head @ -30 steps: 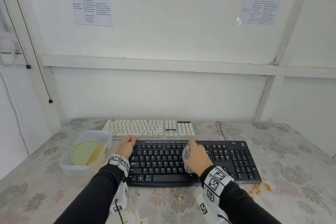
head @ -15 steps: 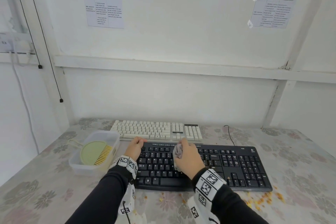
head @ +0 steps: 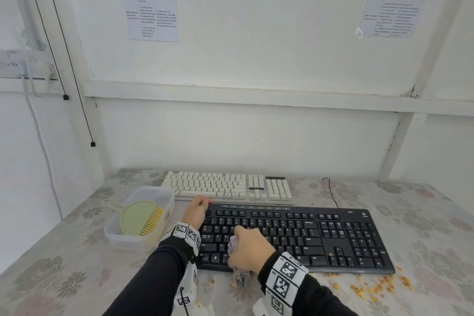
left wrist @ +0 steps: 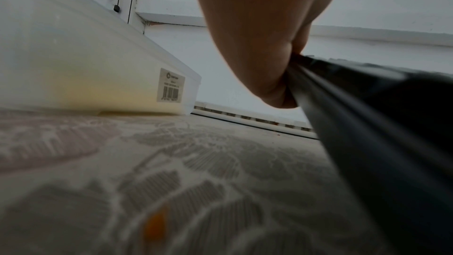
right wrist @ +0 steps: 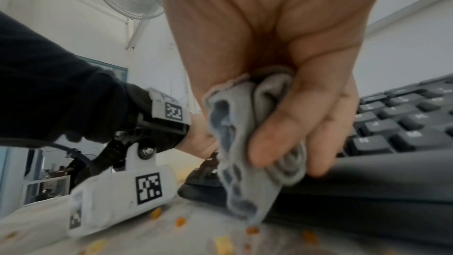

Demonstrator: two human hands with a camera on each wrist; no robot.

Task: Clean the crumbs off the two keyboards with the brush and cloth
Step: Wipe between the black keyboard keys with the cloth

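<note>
A black keyboard lies near the table's front, with a white keyboard behind it. My left hand grips the black keyboard's far-left corner. My right hand clutches a bunched grey cloth on the lower-left keys, and the cloth's tail hangs over the front edge. A green brush with yellow bristles lies in a clear plastic tub at the left. Orange crumbs are scattered on the table in front of the keyboard, and one crumb sits by the arrow keys.
The table has a floral cover and stands against a white wall. A black cable runs from behind the black keyboard. The tub sits close to the keyboard's left end. More crumbs lie under my right wrist.
My right hand has dragged the cloth from the upper middle keys down and left to the keyboard's front edge. My left hand has kept its hold on the corner.
</note>
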